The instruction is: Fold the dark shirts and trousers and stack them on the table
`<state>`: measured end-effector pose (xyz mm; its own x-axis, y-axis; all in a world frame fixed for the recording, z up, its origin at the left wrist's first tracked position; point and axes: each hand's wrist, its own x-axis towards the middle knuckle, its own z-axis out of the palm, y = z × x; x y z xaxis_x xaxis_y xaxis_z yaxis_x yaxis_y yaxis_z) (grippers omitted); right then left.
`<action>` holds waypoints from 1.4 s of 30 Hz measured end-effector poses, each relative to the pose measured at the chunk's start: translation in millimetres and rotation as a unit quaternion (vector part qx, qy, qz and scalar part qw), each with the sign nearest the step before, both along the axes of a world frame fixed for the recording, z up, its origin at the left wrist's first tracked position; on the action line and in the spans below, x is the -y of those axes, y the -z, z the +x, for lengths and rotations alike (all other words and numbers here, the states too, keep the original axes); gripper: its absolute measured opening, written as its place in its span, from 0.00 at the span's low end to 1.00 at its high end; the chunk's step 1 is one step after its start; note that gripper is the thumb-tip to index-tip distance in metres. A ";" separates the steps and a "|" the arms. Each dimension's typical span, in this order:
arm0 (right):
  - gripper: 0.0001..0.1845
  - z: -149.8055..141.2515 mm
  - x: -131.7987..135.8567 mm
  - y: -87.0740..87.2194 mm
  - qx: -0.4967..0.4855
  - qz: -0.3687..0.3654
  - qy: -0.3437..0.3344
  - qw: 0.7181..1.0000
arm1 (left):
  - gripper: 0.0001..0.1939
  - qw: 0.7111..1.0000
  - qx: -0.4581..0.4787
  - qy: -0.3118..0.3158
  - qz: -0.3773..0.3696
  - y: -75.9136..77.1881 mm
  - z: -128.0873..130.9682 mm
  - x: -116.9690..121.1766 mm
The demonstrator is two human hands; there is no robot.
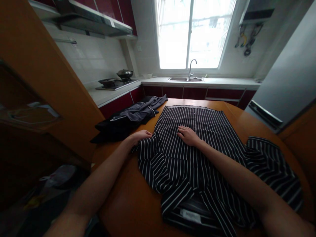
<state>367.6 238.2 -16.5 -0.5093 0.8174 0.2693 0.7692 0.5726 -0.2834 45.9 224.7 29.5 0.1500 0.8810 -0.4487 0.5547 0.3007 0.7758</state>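
Note:
A black shirt with white stripes (177, 118) lies spread on the wooden table, its collar and white label toward me and its hem toward the window. One sleeve (150, 148) is folded in over the left side. The other sleeve (271, 168) stretches out to the right. My left hand (141, 135) pinches the cuff end of the left sleeve, fingers closed on the cloth. Flat on the shirt's front rests my right hand (188, 135), its fingers stretched out and holding nothing.
Dark garments (133, 115) lie piled at the table's (123, 191) far left edge. Beyond stand a stove (116, 85) with pans, a sink (185, 79) under the window, and a grey refrigerator (283, 75) at right. A wooden cabinet (56, 82) rises on the left.

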 end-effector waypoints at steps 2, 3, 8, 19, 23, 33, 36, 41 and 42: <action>0.28 0.4 -0.2 0.9 -0.002 -0.004 0.000 1.000 | 0.09 1.000 -0.018 -0.005 0.011 -3.6 -1.2 1.2; 0.28 0.7 -0.4 1.4 -0.003 -0.005 0.002 1.000 | 0.10 1.000 -0.018 -0.009 0.010 -6.0 -1.4 2.2; 0.32 0.8 -1.2 3.5 -0.010 0.004 0.031 0.999 | 0.14 0.993 -0.103 -0.005 0.060 -14.7 1.5 8.7; 0.27 1.6 -6.4 6.0 0.008 -0.011 0.083 0.996 | 0.20 0.965 -0.236 0.013 0.117 -11.4 -0.4 0.0; 0.27 2.0 -5.1 4.6 0.020 -0.023 0.081 0.996 | 0.18 0.958 -0.259 0.020 0.121 -10.0 -1.4 -1.4; 0.27 2.4 -0.1 -0.1 0.022 -0.028 -0.002 0.999 | 0.10 0.937 -0.265 -0.006 0.227 -14.6 -1.0 -34.9; 0.28 1.9 0.7 -0.3 0.021 -0.024 -0.003 0.999 | 0.07 0.935 -0.244 -0.006 0.258 -17.9 19.3 -78.5; 0.29 0.8 2.8 -2.2 0.025 -0.028 -0.006 0.999 | 0.20 0.940 -0.197 -0.026 0.277 -14.3 55.8 -159.8; 0.29 0.6 2.9 -2.4 0.024 -0.028 -0.007 0.999 | 0.22 0.942 -0.186 -0.033 0.277 -12.5 60.6 -174.5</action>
